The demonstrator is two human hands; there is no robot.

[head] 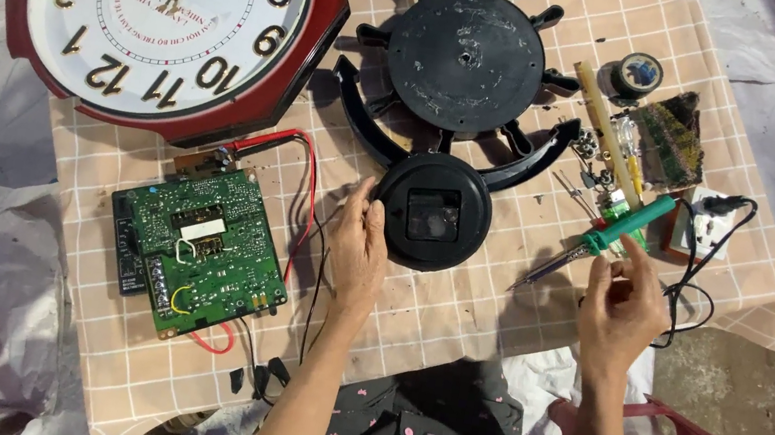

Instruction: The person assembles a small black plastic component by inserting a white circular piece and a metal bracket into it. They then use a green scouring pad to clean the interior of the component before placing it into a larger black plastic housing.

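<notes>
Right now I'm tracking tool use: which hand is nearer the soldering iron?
Right. The right hand sits just below the soldering iron; the left hand is across the table, touching the round black clock part.

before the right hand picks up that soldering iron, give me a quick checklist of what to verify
1. Left hand steadying the round black clock module: ok, fingers rest on its left edge.
2. Right hand free to grasp: ok, it holds nothing and sits just below the green-handled soldering iron.
3. Iron tip away from skin and wires: ok, it points down-left onto bare checked tablecloth.
4. Iron hot or powered: cannot tell.
5. Black cord clear of the right hand: not ok, it loops right beside the wrist.
6. Green circuit board out of the way: ok, it lies left of the left hand.
</notes>
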